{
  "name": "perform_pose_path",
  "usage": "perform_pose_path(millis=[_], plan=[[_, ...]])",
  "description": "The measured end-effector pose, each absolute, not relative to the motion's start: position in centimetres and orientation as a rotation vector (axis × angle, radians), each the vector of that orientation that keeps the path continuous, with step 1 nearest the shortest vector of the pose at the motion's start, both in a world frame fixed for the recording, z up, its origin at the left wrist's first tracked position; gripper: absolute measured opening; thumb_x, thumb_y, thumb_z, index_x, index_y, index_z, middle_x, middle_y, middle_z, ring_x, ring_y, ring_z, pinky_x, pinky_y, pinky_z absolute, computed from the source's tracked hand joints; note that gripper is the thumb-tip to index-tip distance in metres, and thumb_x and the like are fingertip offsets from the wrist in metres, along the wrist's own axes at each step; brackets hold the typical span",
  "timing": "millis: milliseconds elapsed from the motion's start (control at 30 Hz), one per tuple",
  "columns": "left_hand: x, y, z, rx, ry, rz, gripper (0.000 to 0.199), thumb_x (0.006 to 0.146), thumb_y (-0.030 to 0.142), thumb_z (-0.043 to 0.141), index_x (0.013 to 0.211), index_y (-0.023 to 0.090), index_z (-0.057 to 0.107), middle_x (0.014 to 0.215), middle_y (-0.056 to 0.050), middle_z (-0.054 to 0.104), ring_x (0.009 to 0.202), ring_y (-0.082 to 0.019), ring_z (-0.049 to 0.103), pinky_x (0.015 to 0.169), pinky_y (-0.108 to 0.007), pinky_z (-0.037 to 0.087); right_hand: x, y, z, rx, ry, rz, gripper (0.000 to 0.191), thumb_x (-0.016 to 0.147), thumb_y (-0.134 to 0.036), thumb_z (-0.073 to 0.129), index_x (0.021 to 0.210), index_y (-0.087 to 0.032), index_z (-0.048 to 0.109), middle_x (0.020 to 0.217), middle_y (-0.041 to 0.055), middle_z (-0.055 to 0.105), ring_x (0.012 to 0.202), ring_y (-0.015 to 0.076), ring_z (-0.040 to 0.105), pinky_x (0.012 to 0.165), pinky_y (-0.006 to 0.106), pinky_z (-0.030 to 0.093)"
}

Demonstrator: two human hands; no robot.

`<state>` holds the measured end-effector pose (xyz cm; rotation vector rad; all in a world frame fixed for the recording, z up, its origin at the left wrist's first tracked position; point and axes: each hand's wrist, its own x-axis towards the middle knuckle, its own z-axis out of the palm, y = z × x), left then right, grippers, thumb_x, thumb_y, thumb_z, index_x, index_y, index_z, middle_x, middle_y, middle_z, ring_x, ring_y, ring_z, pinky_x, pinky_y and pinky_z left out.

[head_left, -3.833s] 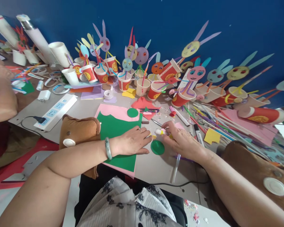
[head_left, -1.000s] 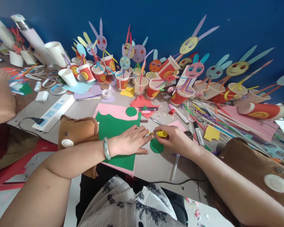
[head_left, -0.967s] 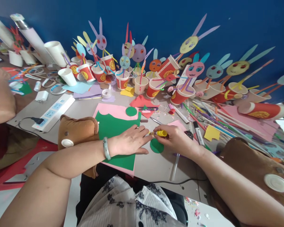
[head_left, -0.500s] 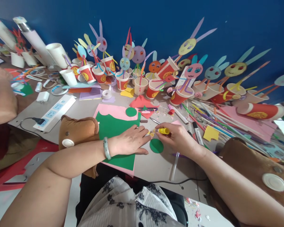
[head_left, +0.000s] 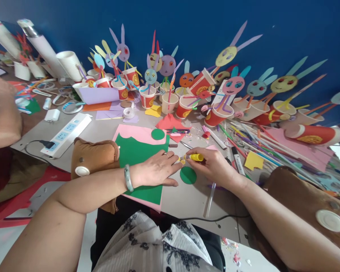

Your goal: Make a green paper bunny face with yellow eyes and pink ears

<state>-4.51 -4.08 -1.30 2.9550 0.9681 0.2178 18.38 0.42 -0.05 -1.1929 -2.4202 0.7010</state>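
My left hand [head_left: 158, 168] lies palm down with its fingers stretched out over the edge of a green paper sheet [head_left: 140, 151]. Its fingertips touch a small yellow piece [head_left: 183, 161] on the table. In my right hand [head_left: 215, 162] is a yellow glue stick [head_left: 197, 157], pinched between thumb and fingers, its end pointing at the yellow piece. A green paper circle [head_left: 188, 175] lies just below, between the hands. Under the green sheet is pink paper [head_left: 130, 130], with another green circle [head_left: 158, 134] on it.
Behind stand several paper cups [head_left: 170, 102] holding rabbit-faced figures. A white power strip [head_left: 68, 134] and a brown cushion [head_left: 95, 156] are left. Pipe cleaners [head_left: 260, 143], a black marker [head_left: 237, 160] and a clear tube [head_left: 210, 200] lie right. A co-worker's arm [head_left: 4, 117] shows far left.
A lilac paper sheet now stands tilted up in front of the cups at the left, where it was not before. Both hands stay almost in place.
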Motion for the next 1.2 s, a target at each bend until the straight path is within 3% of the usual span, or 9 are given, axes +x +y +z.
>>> perform_pose_path(millis=[300, 467, 733, 867, 1033, 1200], plan=[[-4.5, -4.2, -1.3, 2.963, 0.978, 0.188, 0.055, 0.096, 0.057, 0.054, 0.127, 0.012, 0.058, 0.119, -0.014, 0.061, 0.111, -0.029, 0.055, 0.089, -0.040, 0.043, 18.3, 0.4, -1.0, -1.157, -2.474, 0.626, 0.021, 0.093, -0.033, 0.055, 0.098, -0.020, 0.070, 0.095, 0.0096, 0.077, 0.082, 0.0227, 0.072, 0.075, 0.033, 0.055], [-4.5, -4.1, -1.3, 2.966, 0.973, 0.197, 0.054, 0.095, 0.056, 0.056, 0.126, 0.012, 0.058, 0.118, -0.014, 0.061, 0.108, -0.028, 0.055, 0.087, -0.040, 0.043, 18.6, 0.3, -0.1, -1.179, -2.449, 0.696, 0.020, 0.092, -0.034, 0.056, 0.095, -0.020, 0.070, 0.090, 0.0071, 0.077, 0.074, 0.0195, 0.070, 0.069, 0.030, 0.053], [-4.5, -4.1, -1.3, 2.954, 0.974, 0.195, 0.054, 0.096, 0.057, 0.056, 0.126, 0.012, 0.057, 0.117, -0.014, 0.061, 0.109, -0.028, 0.054, 0.088, -0.039, 0.042, 18.9, 0.8, -1.7, -1.105, -2.531, 0.587, 0.019, 0.092, -0.028, 0.055, 0.097, -0.018, 0.070, 0.094, 0.0093, 0.077, 0.084, 0.0232, 0.072, 0.077, 0.035, 0.054], [-4.5, -4.0, -1.3, 2.961, 0.968, 0.175, 0.052, 0.096, 0.057, 0.054, 0.122, 0.012, 0.059, 0.115, -0.013, 0.061, 0.107, -0.028, 0.055, 0.086, -0.038, 0.041, 18.8, 0.7, -0.8, -1.109, -2.454, 0.578, 0.018, 0.091, -0.028, 0.056, 0.093, -0.019, 0.070, 0.092, 0.0085, 0.077, 0.078, 0.0209, 0.072, 0.072, 0.031, 0.054], [-4.4, -4.0, -1.4, 2.951, 0.965, 0.179, 0.057, 0.095, 0.057, 0.056, 0.130, 0.012, 0.055, 0.116, -0.013, 0.060, 0.106, -0.027, 0.054, 0.086, -0.039, 0.041, 18.9, 0.5, 0.0, -1.118, -2.511, 0.705, 0.018, 0.089, -0.029, 0.058, 0.094, -0.019, 0.072, 0.085, 0.0062, 0.077, 0.073, 0.0193, 0.071, 0.068, 0.029, 0.054], [-4.4, -4.0, -1.4, 2.944, 0.963, 0.212, 0.054, 0.095, 0.056, 0.058, 0.125, 0.011, 0.058, 0.114, -0.013, 0.060, 0.106, -0.028, 0.054, 0.085, -0.039, 0.041, 19.0, 0.8, -0.8, -1.149, -2.532, 0.605, 0.019, 0.089, -0.029, 0.058, 0.094, -0.019, 0.073, 0.089, 0.0090, 0.078, 0.080, 0.0227, 0.073, 0.075, 0.033, 0.055]])
